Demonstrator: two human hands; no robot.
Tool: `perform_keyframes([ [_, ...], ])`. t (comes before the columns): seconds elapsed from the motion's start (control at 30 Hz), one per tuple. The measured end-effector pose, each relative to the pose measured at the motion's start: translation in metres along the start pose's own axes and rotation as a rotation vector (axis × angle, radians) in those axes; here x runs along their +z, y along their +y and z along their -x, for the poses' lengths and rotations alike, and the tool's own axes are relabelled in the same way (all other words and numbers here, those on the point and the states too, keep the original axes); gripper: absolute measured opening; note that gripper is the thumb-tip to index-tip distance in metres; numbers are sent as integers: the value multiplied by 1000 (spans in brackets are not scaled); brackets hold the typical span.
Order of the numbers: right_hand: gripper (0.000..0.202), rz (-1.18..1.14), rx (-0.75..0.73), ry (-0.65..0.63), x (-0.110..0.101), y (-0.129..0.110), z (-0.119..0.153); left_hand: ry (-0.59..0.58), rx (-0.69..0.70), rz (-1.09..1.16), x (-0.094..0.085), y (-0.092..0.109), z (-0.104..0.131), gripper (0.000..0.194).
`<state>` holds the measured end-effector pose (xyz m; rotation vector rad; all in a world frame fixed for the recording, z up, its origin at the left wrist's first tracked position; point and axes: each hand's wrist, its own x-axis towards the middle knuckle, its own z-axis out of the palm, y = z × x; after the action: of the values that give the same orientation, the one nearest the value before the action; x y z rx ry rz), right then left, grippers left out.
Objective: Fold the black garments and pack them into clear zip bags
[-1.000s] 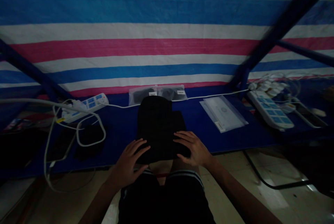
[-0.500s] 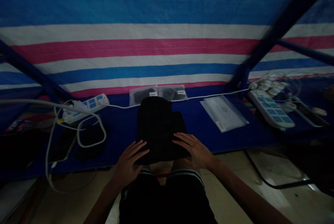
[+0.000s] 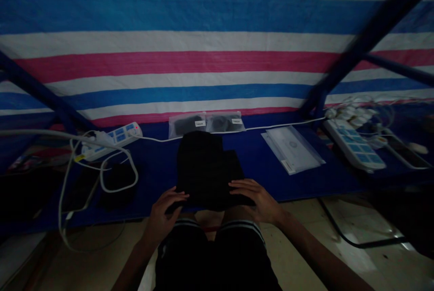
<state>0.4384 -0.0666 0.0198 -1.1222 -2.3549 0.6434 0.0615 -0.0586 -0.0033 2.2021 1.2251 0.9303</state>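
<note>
A black folded cloth (image 3: 208, 171), perhaps a garment, lies on the blue table at its near edge, with a stepped outline at its upper right. My left hand (image 3: 166, 212) pinches its lower left corner, fingers on top and thumb below. At the lower right corner, my right hand (image 3: 256, 198) has its fingers laid over the cloth, the thumb hidden under it. Just behind the cloth are two clear zip bags (image 3: 225, 122) with dark contents and white labels. Flat clear zip bags (image 3: 293, 148) lie to the right of it.
On the left stands a power strip (image 3: 120, 137) with plugs, beside a looped white cable (image 3: 135, 175) and a dark phone-like device (image 3: 81, 191). To the right are another power strip (image 3: 356, 144), tangled white chargers (image 3: 352, 114) and a phone (image 3: 405, 150). A striped tarp (image 3: 217, 62) hangs behind.
Both hands have drawn slightly toward me, and the cloth's near corners now spread outward under the fingers. The cloth's top edge has shifted a little nearer.
</note>
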Motion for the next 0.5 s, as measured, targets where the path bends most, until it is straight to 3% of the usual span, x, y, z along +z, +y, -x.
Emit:
perform_keyframes([
  [0.27,16,32,-30,245,9,1,11,167,-29,-34,1,11,-5,19],
  [0.5,25,60,-117,282,-5,1,-10,178,-66,18,2,18,-30,22],
])
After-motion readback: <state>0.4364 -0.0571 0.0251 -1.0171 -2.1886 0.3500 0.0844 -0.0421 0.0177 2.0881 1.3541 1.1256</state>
